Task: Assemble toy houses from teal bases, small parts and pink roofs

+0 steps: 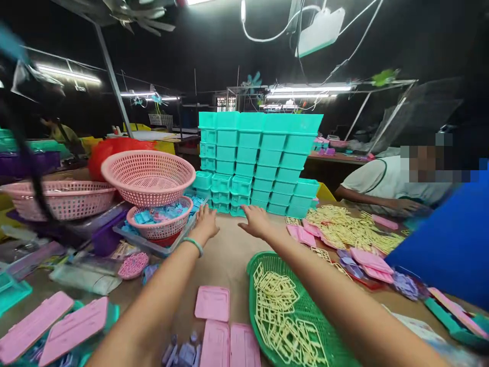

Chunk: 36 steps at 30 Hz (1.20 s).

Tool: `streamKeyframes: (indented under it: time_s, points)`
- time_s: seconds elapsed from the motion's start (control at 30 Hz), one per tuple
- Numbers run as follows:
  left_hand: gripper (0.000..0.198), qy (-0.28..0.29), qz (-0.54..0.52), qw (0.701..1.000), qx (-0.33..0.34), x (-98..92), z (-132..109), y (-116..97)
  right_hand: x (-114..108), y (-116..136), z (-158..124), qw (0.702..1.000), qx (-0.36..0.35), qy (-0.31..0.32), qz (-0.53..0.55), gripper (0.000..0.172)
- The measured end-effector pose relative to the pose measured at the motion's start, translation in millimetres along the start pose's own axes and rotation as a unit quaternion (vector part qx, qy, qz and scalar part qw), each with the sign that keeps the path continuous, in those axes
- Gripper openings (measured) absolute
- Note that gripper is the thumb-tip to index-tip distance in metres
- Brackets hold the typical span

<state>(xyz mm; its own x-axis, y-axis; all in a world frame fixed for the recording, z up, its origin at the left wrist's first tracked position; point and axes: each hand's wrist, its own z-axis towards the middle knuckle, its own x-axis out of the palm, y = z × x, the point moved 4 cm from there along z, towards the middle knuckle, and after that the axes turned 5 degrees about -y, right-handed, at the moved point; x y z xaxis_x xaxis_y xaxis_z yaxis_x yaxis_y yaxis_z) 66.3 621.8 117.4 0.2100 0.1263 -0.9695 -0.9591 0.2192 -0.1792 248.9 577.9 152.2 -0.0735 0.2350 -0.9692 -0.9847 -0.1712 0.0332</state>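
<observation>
Two hands reach over the bare middle of the table (229, 255) toward its far edge. The left hand (206, 222) has a loose, empty grip, fingers apart, just beside the grey tray (160, 250) that carries a small pink basket (160, 229). The right hand (255, 221) is also spread and holds nothing, near the foot of the teal boxes (260, 163) walled up along the far edge. A green basket (249, 285) of cream frames (275, 295) lies under the right forearm, with pink lids (212, 303) beside it. A co-worker's arm (367, 198) rests at the far right corner. A blurred blue shape (451, 244) hides the right edge.
</observation>
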Motion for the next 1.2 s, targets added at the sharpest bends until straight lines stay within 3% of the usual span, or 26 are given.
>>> streamKeyframes:
  time_s: [0.2, 0.33, 0.57, 0.77, 0.9, 0.97, 1.03, 1.1, 1.2]
  points:
    - [0.084, -0.041, 0.011, 0.997, -0.058, -14.5, 100.9, 14.2, 10.7, -37.1, 88.3, 0.999, 0.046, 0.008, 0.000, 0.061]
    - [0.082, -0.066, 0.011, 0.996, -0.064, -20.8, 147.7, 8.5, 13.2, -54.7, 130.8, 0.999, 0.051, 0.010, -0.006, 0.060]
    - [0.078, -0.056, 0.003, 0.997, -0.047, -11.6, 203.9, 10.0, 38.9, -62.1, 174.3, 0.998, 0.053, 0.010, -0.019, 0.054]
    - [0.036, -0.077, 0.000, 0.997, -0.021, -9.5, 218.6, 9.1, 45.4, -64.1, 173.5, 0.997, 0.065, -0.007, -0.029, 0.040]
    - [0.034, -0.084, -0.019, 0.996, 0.011, -21.6, 192.4, -25.2, 31.4, -87.0, 137.9, 0.997, 0.073, -0.013, -0.022, 0.039]
    - [0.033, -0.114, -0.058, 0.991, 0.049, -32.7, 160.2, -49.6, 20.2, -109.4, 106.3, 0.994, 0.079, -0.072, -0.016, 0.033]
    - [0.034, -0.127, -0.108, 0.983, 0.080, -43.4, 110.6, -68.4, 14.5, -130.1, 70.1, 0.992, 0.066, -0.106, -0.017, 0.030]
    - [0.023, -0.127, -0.153, 0.976, 0.090, -51.0, 43.5, -75.8, 18.9, -140.1, 35.5, 0.994, 0.048, -0.097, -0.018, 0.029]
    - [0.013, -0.091, -0.199, 0.974, 0.057, -43.7, -69.9, -59.6, 40.8, -113.9, -3.2, 0.995, -0.052, -0.057, 0.055, 0.026]
